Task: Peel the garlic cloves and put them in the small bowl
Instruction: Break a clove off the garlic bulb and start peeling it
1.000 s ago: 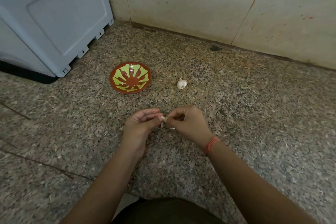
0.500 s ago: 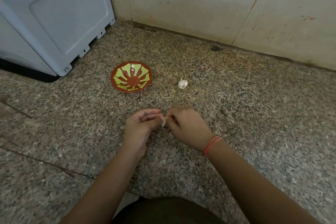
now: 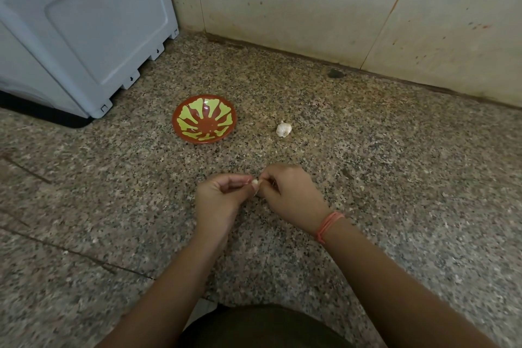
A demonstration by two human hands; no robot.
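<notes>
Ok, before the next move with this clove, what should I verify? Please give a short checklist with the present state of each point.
1. Clove held firmly: ok. The left hand and right hand both pinch the garlic clove between them.
2. Clove fully peeled: cannot tell. The fingers hide most of it.
3. Small bowl ready: ok. It sits upright on the floor, ahead and left of the hands, and no cloves are seen in it.
4. Way to the bowl free: ok. Only bare floor lies between.
5. More garlic to peel: ok. A garlic piece lies right of the bowl, apart from it.
</notes>
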